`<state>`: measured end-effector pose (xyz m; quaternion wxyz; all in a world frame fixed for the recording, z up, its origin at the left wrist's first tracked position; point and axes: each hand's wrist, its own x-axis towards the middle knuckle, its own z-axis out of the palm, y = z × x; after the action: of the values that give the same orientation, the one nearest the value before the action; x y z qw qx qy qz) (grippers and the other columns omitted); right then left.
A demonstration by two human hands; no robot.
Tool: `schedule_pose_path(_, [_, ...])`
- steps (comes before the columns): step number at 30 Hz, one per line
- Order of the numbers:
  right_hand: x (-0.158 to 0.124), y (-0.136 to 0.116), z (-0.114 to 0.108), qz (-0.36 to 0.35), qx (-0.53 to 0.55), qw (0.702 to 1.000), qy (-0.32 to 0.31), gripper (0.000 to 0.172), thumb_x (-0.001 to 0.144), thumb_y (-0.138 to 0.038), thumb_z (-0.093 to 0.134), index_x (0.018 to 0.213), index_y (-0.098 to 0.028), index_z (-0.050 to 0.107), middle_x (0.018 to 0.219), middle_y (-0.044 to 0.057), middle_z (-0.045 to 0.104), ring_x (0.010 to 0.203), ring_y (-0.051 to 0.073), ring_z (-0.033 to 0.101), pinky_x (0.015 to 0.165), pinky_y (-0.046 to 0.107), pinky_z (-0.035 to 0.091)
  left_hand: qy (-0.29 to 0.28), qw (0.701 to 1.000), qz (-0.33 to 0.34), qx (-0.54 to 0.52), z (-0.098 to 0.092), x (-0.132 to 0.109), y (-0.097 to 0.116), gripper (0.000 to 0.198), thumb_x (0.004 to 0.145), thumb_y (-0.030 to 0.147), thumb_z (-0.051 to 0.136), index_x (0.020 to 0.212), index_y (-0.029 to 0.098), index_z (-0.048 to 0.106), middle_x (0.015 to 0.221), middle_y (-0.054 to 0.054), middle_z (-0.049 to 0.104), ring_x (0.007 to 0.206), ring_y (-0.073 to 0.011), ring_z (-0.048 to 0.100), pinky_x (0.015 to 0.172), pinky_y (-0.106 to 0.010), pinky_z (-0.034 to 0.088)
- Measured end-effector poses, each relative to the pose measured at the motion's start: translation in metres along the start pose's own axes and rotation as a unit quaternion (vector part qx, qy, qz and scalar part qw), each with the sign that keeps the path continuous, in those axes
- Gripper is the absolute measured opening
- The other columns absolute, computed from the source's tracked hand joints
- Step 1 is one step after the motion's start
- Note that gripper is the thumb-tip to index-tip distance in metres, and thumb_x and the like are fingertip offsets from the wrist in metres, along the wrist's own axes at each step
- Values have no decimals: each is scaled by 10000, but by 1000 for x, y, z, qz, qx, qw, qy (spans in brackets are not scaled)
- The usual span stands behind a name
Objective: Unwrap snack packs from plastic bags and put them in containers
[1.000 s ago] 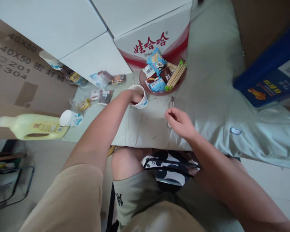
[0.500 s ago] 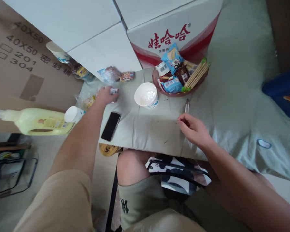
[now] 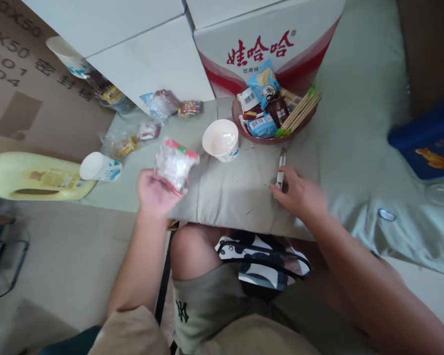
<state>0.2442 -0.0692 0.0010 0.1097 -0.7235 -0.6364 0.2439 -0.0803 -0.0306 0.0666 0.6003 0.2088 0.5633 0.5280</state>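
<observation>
My left hand (image 3: 158, 190) is raised over the cloth-covered surface, palm partly up, with its fingers on a clear plastic snack packet (image 3: 175, 165) that has red edges and a green patch. The packet is blurred by motion. My right hand (image 3: 298, 193) pinches a slim, pale tool (image 3: 280, 172) with a dark tip, pointing away from me; its exact kind is unclear. Between the hands, farther back, stands a white paper bowl (image 3: 221, 141). Behind it to the right is a reddish bowl (image 3: 266, 140) of wrapped snacks and bundled wooden sticks.
Several wrapped snacks (image 3: 163, 104) lie at the back left by the white boxes (image 3: 151, 64). A paper cup (image 3: 100, 166) lies tipped near a yellow detergent bottle (image 3: 37, 175). A blue container (image 3: 425, 143) stands at right, with a small oval item (image 3: 387, 214) in front.
My left hand has lifted the packet from the back left and brought it nearer to me. My right hand has closed on the slim tool. The phone no longer shows.
</observation>
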Motion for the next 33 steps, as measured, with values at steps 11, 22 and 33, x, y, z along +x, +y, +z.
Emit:
schedule_pose_path(11, [-3,39,-10,-47,23,994,93,293,823,-210,528,1042,-180,721,983,169,722,826,294,637,677,377,435,-286,954,-86,6,77,3,-117,459,555,244,869,979,261,695,802,15,691,684,-137,644,599,-255,540])
schedule_pose_path(22, [-8,25,-24,-167,225,958,61,386,956,-476,569,1052,-203,824,845,94,741,745,221,647,691,362,491,-222,960,81,147,83,29,-128,282,747,355,777,992,249,689,787,-1,625,634,-135,562,547,-265,488])
schedule_pose_path(33, [2,64,-34,-111,168,973,111,360,934,-475,579,999,-224,828,845,102,747,758,253,659,703,392,486,-179,978,60,88,57,25,-105,216,688,324,726,861,210,665,679,30,555,562,-102,519,473,-216,418])
